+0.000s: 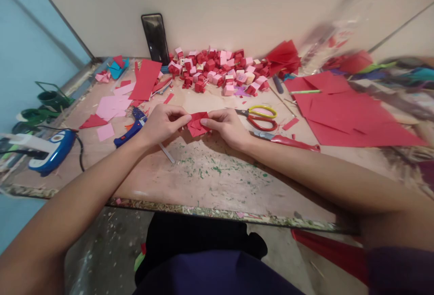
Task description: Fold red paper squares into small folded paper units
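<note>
A small folded piece of red paper point(197, 124) is held between both my hands just above the wooden table point(210, 177). My left hand point(164, 123) pinches its left edge with fingers closed. My right hand point(227, 126) grips its right edge, thumb and fingers pressed together. Both forearms reach in from the bottom corners.
Yellow-and-red scissors point(259, 117) and a red-handled cutter point(288, 141) lie right of my hands. A blue glue gun point(134, 127) lies to the left. A heap of red and pink paper cubes point(217, 72) sits at the back, red sheets point(342, 114) at right, a phone point(155, 37) against the wall.
</note>
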The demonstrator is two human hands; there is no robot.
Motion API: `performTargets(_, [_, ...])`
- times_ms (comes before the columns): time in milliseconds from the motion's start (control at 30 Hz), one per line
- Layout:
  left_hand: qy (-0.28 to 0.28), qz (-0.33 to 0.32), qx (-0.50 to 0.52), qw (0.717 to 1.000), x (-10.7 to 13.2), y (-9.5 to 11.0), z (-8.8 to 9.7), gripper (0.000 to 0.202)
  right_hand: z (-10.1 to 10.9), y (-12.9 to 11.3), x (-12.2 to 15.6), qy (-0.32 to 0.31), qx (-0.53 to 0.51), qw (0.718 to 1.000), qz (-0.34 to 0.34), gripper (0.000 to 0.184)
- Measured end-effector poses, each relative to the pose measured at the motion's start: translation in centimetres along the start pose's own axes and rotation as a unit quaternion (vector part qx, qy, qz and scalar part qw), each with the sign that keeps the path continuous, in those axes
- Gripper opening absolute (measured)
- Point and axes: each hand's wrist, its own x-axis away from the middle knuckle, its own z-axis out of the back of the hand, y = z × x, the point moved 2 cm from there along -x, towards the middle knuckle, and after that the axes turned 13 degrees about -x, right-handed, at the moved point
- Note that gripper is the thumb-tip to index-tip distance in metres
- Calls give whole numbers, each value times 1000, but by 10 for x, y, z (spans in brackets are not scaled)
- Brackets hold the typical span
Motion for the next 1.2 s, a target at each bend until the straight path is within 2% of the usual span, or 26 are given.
performTargets(267, [9,14,-10,1000,0,5,4,24,-3,-1,-2,7,18,1000,10,24])
performTargets(500, [0,8,-10,1000,0,1,0,25,1,2,-3,-34,25,999,12,29])
performTargets(733, [12,4,-9,1000,-1,2,3,23,-3,-3,-2,7,32,999,7,22])
performTargets(867, [12,15,5,1000,-1,1,2,22,-3,-2,-2,-6,23,1000,11,24])
performTargets(1067, [-44,48,15,998,1,-2,-2,24,-1,0,-2,-14,11,1000,14,26])
performTargets(1200, [-78,72,57,993,2,-5,-5,23,-1,-1,-3,-3,-1,1000,10,25])
